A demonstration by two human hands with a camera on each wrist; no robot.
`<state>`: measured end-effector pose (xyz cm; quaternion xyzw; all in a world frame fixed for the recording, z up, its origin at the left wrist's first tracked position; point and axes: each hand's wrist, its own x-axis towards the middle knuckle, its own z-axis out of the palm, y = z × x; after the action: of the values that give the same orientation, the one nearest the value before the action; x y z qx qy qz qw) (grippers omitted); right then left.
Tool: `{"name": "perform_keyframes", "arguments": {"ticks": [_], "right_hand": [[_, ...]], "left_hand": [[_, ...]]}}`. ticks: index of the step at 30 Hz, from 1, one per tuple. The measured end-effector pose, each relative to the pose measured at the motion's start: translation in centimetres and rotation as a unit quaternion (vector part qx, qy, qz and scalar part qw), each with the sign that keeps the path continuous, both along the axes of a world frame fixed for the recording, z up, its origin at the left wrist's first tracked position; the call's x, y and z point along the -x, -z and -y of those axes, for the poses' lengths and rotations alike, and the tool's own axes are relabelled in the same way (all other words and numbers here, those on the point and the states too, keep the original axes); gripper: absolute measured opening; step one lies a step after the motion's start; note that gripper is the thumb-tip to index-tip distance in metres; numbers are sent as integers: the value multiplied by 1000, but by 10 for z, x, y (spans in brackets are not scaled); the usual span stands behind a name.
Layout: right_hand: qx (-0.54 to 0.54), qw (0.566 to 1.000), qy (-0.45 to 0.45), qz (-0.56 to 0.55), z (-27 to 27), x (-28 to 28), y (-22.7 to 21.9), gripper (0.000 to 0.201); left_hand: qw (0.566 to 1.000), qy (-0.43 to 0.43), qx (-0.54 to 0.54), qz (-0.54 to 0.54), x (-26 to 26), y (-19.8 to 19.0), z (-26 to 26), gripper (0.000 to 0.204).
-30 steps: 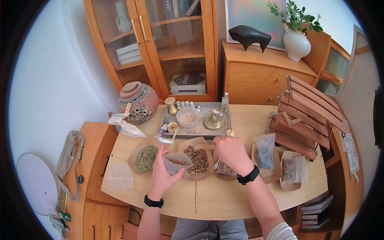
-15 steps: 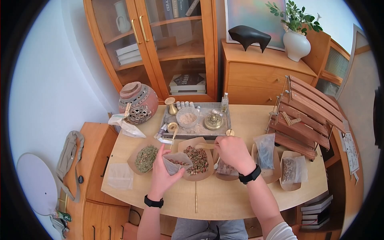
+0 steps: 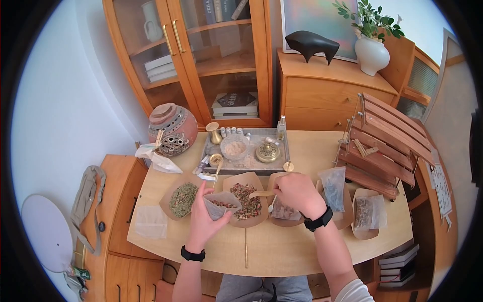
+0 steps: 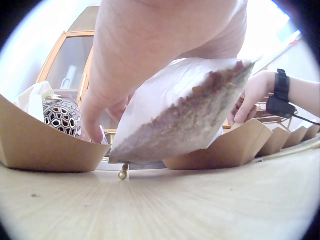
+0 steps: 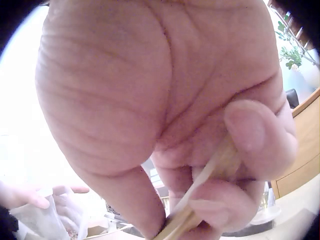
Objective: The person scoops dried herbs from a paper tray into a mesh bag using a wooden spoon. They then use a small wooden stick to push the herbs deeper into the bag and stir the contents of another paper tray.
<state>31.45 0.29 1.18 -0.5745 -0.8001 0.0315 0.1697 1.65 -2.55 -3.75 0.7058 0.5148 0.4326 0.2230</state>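
Note:
My left hand (image 3: 204, 219) grips a translucent pouch (image 3: 221, 204) with its mouth open and a reddish dried mix inside; the left wrist view shows the pouch (image 4: 182, 112) tilted above the table. My right hand (image 3: 300, 194) pinches the handle of a wooden scoop (image 3: 261, 193), whose end is over the right side of a paper tray (image 3: 257, 220) of mixed dried petals. In the right wrist view the fingers curl round the wooden handle (image 5: 217, 167). Left of the pouch lies a paper tray of green herbs (image 3: 183, 200).
Behind stands a grey tray (image 3: 282, 168) with a glass bowl (image 3: 235, 147) and a brass burner (image 3: 267, 152). More paper trays with bags (image 3: 370, 214) are at the right, beside a wooden rack (image 3: 385, 141). A thin brass stick (image 3: 246, 249) lies in front.
My right hand has shifted slightly right and down with the scoop, and more of the scoop shows over the petals. The left hand and pouch have hardly moved.

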Motion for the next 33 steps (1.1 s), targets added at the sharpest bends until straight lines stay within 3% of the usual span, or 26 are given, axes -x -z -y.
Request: {"name": "perform_keyframes", "arguments": {"ticks": [12, 17, 24, 27, 29, 33], "right_hand": [[17, 1000, -10, -20, 4, -5, -22, 13], [31, 988, -62, -136, 13, -2, -48, 14], [41, 981, -130, -138, 14, 15, -45, 17], [27, 979, -95, -180, 11, 3, -41, 16], [60, 993, -14, -103, 12, -4, -45, 16], [49, 999, 14, -20, 8, -11, -26, 14]], "left_hand": [[1000, 3, -8, -3, 0, -4, 1, 108], [1000, 4, -17, -10, 1, 0, 0, 108], [1000, 5, 2, 5, 0, -3, 0, 109], [1000, 2, 0, 0, 1, -1, 0, 109], [1000, -1, -6, -12, 1, 0, 0, 109], [1000, 2, -5, -5, 1, -1, 0, 109]]}}
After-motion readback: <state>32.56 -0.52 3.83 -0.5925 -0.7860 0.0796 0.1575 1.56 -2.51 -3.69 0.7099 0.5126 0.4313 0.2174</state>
